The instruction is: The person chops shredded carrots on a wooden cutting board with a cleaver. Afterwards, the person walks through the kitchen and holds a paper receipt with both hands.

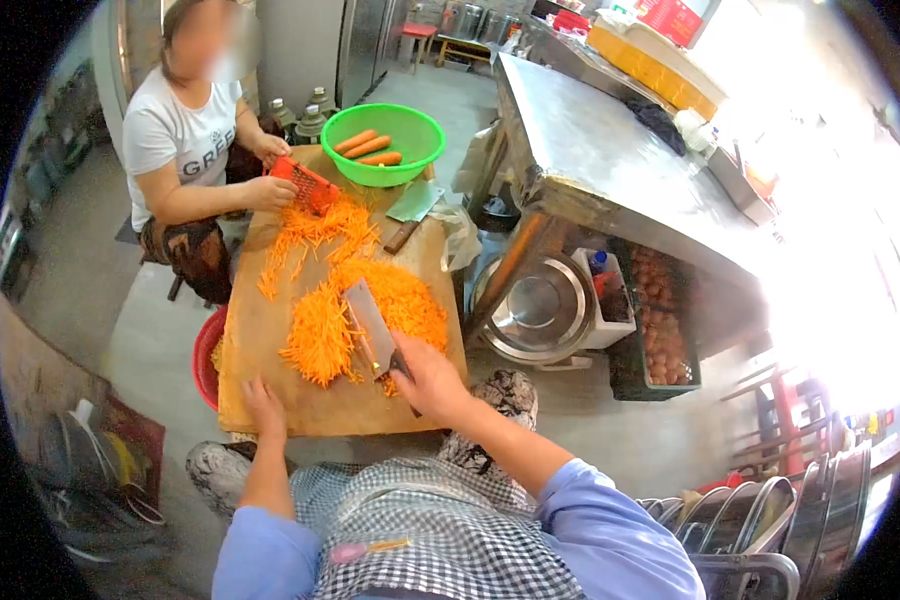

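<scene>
My right hand (432, 380) is closed around the handle of a cleaver (368, 318). The blade stands among shredded carrot, between a pile of longer strips (317, 335) on its left and a more finely cut pile (410, 300) on its right. My left hand (263, 405) rests with outstretched fingers on the near left part of the wooden board (253, 345), holding nothing. Farther back, loose carrot shreds (310, 232) lie below a red grater (313, 186) held by a co-worker's hands. A second cleaver (416, 202) lies flat on the board's right side.
A green basin (425, 135) with three whole carrots (356, 143) sits at the board's far end. The co-worker (180, 150) is seated at the far left. A red basin (208, 365) is beside the board. Right stands a metal table (600, 130), with egg crates (660, 345) beneath.
</scene>
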Tool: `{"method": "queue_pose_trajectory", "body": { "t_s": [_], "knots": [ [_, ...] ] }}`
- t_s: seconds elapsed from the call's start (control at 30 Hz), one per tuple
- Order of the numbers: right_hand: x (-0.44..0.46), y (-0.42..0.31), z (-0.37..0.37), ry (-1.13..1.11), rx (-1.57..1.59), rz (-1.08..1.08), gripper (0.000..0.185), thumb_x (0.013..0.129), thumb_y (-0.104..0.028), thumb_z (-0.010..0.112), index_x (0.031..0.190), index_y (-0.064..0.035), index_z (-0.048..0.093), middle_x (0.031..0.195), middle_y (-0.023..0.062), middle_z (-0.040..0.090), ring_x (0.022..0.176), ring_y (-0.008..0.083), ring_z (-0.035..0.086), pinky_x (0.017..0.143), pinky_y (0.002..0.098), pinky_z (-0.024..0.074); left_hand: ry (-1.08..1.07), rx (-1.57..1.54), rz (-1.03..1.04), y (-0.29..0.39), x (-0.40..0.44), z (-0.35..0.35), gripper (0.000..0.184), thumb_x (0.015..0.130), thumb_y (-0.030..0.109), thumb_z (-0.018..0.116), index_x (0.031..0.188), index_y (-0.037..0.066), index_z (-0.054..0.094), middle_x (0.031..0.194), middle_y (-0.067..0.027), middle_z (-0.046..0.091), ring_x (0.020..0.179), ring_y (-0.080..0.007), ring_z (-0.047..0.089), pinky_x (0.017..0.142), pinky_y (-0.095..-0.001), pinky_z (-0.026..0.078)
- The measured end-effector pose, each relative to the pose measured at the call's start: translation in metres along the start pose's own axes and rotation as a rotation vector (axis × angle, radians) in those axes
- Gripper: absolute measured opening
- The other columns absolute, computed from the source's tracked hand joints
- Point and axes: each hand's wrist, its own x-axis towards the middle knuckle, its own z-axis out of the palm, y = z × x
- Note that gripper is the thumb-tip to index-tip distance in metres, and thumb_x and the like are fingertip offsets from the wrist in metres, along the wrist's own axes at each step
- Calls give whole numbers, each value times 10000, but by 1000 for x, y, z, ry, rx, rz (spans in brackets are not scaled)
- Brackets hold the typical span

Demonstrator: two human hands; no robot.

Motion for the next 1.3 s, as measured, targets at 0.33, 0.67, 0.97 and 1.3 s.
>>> {"method": "queue_pose_trajectory", "body": {
  "t_s": [0.33, 0.67, 0.97, 1.3],
  "knots": [
    [-40, -185, -183, 605, 974, -1055, 108, 818, -16, 567, 906, -53, 616, 941, 25, 618, 816, 136, 569, 699, 264, 504, -23, 86, -69, 32, 0, -16, 352, 883, 201, 536, 1157, -18, 495, 1074, -218, 487, 990, -388, 490, 826, -459, 414],
    [-35, -208, -182, 582, 985, -1231, 173, 775, 12, 574, 947, 8, 597, 971, 62, 600, 889, 156, 567, 723, 257, 498, -68, 129, -83, 43, 4, -28, 365, 852, 244, 568, 1128, 11, 517, 1024, -189, 505, 945, -373, 508, 802, -445, 428],
    [-28, -213, -172, 509, 1048, -1263, 211, 765, 36, 563, 974, 52, 579, 976, 97, 595, 930, 186, 562, 789, 272, 489, -95, 118, -105, 37, 5, -24, 351, 855, 251, 566, 1123, 29, 520, 1026, -177, 503, 955, -358, 513, 802, -442, 433],
    [-45, -222, -198, 401, 1060, -1044, 190, 811, 27, 532, 991, 49, 588, 1009, 126, 601, 965, 224, 557, 802, 305, 495, -74, 117, -99, 41, 4, -26, 352, 863, 246, 561, 1137, 29, 517, 1052, -171, 498, 979, -353, 507, 827, -443, 428]
  ]
}}
